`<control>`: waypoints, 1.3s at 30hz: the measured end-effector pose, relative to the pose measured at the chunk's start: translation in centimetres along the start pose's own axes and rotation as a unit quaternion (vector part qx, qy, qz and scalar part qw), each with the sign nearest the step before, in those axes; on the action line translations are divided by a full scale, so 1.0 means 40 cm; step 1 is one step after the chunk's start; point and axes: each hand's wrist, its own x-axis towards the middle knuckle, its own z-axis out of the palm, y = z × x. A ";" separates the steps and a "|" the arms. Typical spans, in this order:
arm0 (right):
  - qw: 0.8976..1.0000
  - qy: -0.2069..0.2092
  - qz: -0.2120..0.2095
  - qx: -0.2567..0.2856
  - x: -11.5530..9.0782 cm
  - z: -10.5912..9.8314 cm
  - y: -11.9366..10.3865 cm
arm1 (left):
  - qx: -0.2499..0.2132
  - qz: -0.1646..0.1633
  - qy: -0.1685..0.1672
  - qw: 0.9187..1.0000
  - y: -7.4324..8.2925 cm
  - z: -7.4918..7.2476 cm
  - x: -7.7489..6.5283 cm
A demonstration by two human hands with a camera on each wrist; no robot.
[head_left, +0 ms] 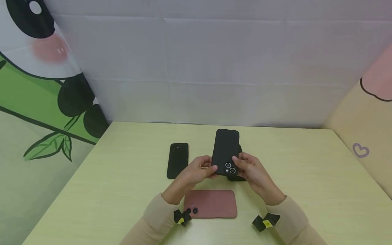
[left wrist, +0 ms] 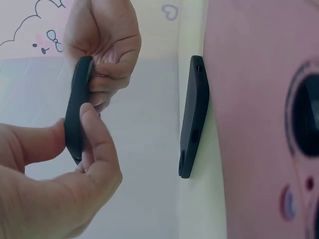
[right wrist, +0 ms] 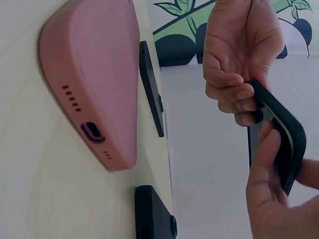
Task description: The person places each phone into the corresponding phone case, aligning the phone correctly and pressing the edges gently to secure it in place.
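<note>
Both hands hold a black smartphone (head_left: pixel 225 149) above the table, its back with two camera lenses facing the head camera and those lenses at the lower end. My left hand (head_left: pixel 196 172) pinches its lower left corner between thumb and fingers. On the opposite edge, beside the lenses, my right hand (head_left: pixel 252 172) grips it with the thumb on the back. Seen edge-on in the left wrist view, the held phone (left wrist: pixel 79 109) is slim and dark. Beneath it in the head view, a second black phone (head_left: pixel 237 178) lies on the table, mostly hidden.
A black phone (head_left: pixel 178 160) lies on the pale table (head_left: pixel 291 153) left of the hands. Nearer the person, a pink phone (head_left: pixel 211 202) lies crosswise, lenses at its left end. A pale wall (head_left: pixel 214 61) rises behind the table; printed panels stand at both sides.
</note>
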 end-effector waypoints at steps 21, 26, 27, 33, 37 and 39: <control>0.998 0.055 -0.014 0.013 0.015 -0.062 -0.010 | 0.010 0.006 -0.107 0.994 -0.001 -0.064 -0.002; 0.998 0.054 -0.016 0.041 0.014 -0.071 -0.010 | 0.017 -0.001 -0.136 0.991 0.000 -0.080 -0.001; 0.997 0.053 -0.015 0.045 0.014 -0.072 -0.010 | 0.020 0.000 -0.143 0.989 0.001 -0.083 -0.001; 0.998 0.041 -0.016 0.044 0.011 -0.072 -0.008 | 0.034 0.011 -0.167 0.985 -0.002 -0.106 -0.001; 0.998 0.039 -0.017 0.053 0.004 -0.067 -0.008 | 0.022 0.008 -0.149 0.989 -0.003 -0.114 0.001; 0.997 0.044 -0.015 0.065 0.001 -0.064 -0.009 | 0.008 0.004 -0.134 0.991 -0.002 -0.114 0.002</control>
